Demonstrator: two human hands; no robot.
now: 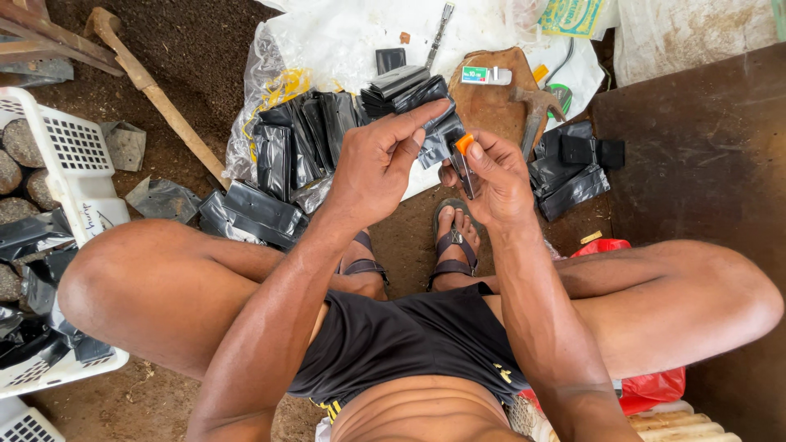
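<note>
I sit with knees apart over bare soil. My left hand [381,160] holds a folded black plastic bag [442,135] by its edge between thumb and forefinger. My right hand [490,176] grips a small cutter with an orange tip [465,157], pressed against the same bag. Both hands meet above my sandalled feet [449,245]. Behind them lies a heap of black plastic bags [303,147] on a clear plastic sheet [344,41].
A white crate [70,164] with filled black bags stands at the left. A wooden handle [155,90] lies on the soil. A hammer [536,110] rests on a wooden board at the back. More black bags [573,176] and a brown panel [696,155] are at the right.
</note>
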